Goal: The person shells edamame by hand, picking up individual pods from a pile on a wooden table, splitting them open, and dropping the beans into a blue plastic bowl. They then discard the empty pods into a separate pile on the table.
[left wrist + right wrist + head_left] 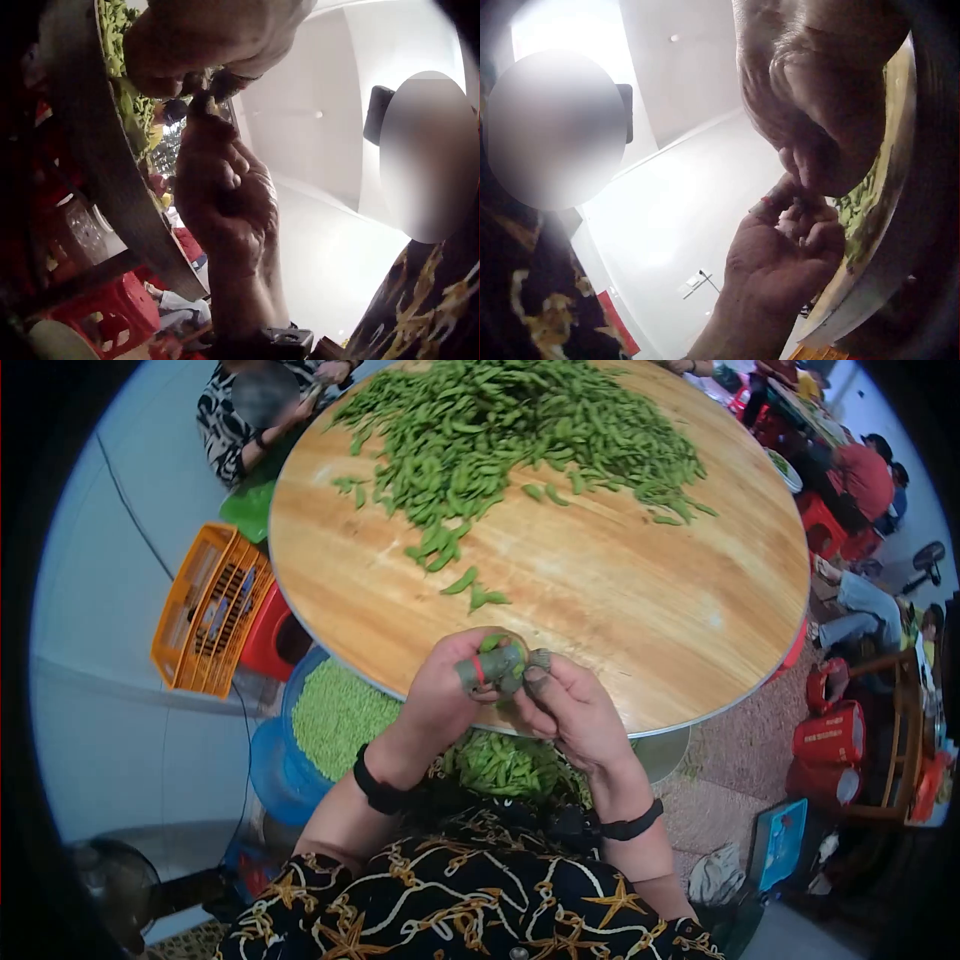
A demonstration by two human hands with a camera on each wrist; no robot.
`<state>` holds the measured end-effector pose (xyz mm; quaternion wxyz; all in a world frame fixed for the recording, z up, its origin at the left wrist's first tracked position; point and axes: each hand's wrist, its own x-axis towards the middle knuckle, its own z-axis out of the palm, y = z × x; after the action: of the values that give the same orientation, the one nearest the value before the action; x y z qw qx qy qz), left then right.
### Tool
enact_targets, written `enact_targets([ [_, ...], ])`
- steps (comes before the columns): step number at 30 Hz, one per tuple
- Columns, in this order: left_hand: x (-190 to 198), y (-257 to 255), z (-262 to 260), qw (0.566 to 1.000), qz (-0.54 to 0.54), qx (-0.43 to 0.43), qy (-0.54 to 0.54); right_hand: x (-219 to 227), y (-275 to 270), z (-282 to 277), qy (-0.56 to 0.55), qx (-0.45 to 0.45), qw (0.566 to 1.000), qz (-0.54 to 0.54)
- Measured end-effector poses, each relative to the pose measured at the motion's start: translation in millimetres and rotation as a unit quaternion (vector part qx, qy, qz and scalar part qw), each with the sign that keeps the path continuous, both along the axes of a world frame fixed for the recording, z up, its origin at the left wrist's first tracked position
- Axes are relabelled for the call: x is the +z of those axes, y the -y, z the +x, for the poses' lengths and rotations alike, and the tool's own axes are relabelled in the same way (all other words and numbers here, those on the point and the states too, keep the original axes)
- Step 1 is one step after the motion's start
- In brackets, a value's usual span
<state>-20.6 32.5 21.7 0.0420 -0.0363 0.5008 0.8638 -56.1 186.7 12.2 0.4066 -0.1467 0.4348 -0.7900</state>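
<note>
Over the near edge of the round table, my left hand (440,678) grips a green soybean pod (492,643), which is mostly covered by the fingers. Its thumb wears a grey-green wrap with a red band. My right hand (582,712) meets it there, thumb and finger pinching at the pod, fingertips dark and stained. Both wrist views show the hands joined at the fingertips, the left hand (772,259) below the right in the right wrist view. A large heap of soybean pods (500,430) covers the far part of the table, with a few loose pods (476,592) nearer.
The wooden round table (640,610) fills the middle. Below its left edge stands a blue basin (290,705) of shelled beans (345,715). More green pods or hulls (505,762) lie below the hands. An orange crate (190,630) is at left; people sit at back left and right.
</note>
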Motion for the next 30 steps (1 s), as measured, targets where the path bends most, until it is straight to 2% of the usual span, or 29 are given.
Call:
enact_targets([
  [1,4,5,0,0.998,0.033,-0.046,-0.006,-1,0,1,0.036,0.009,0.999,-0.03],
  [2,3,8,1,0.999,0.036,-0.038,-0.004,0,-1,1,0.04,0.017,0.999,-0.027],
  [5,-6,17,2,0.984,0.138,-0.098,0.046,9,0,3,0.168,0.049,0.983,-0.063],
  [8,-14,22,3,0.979,0.167,-0.114,0.038,6,5,4,0.152,0.035,0.986,-0.051],
  [9,-15,23,3,0.978,0.171,-0.113,0.037,9,7,4,0.131,0.031,0.991,-0.017],
  [10,-15,24,5,0.985,0.145,-0.085,0.032,8,10,4,0.131,0.032,0.991,-0.012],
  [12,-13,22,10,0.99,0.125,-0.056,0.029,4,16,7,-0.081,-0.037,0.992,0.094],
  [13,-8,18,13,0.998,0.056,-0.031,0.009,5,19,8,-0.081,-0.035,0.991,0.099],
  [14,-6,16,14,1.0,-0.013,-0.005,-0.009,8,21,9,-0.185,-0.073,0.964,0.179],
  [15,-11,16,11,0.994,-0.078,0.05,-0.048,10,24,10,-0.285,-0.109,0.918,0.255],
  [16,-11,19,12,0.995,-0.074,0.053,-0.048,13,27,11,-0.286,-0.105,0.917,0.257],
  [18,-5,27,16,0.991,0.113,0.035,0.055,16,34,12,-0.194,-0.116,0.942,0.248],
  [19,-10,32,17,0.991,0.116,0.037,0.056,16,35,10,-0.193,-0.112,0.942,0.251],
  [21,-21,41,16,0.969,0.245,-0.004,0.045,14,36,4,-0.01,-0.048,0.99,0.134],
  [22,-22,42,17,0.968,0.247,-0.001,0.044,14,38,4,-0.011,-0.044,0.99,0.137],
  [24,-19,43,20,0.984,0.166,0.031,0.052,14,41,6,-0.044,-0.006,0.99,0.137],
  [25,-18,45,20,0.984,0.169,0.034,0.053,16,42,5,-0.042,-0.003,0.989,0.139],
  [27,-18,47,19,0.997,0.05,0.052,0.039,18,42,1,-0.005,0.034,0.993,0.111],
  [28,-18,47,19,0.996,0.052,0.053,0.04,19,42,1,-0.004,0.035,0.993,0.112],
  [30,-18,47,17,0.997,-0.022,0.063,0.026,19,43,-1,-0.001,0.047,0.994,0.101],
])
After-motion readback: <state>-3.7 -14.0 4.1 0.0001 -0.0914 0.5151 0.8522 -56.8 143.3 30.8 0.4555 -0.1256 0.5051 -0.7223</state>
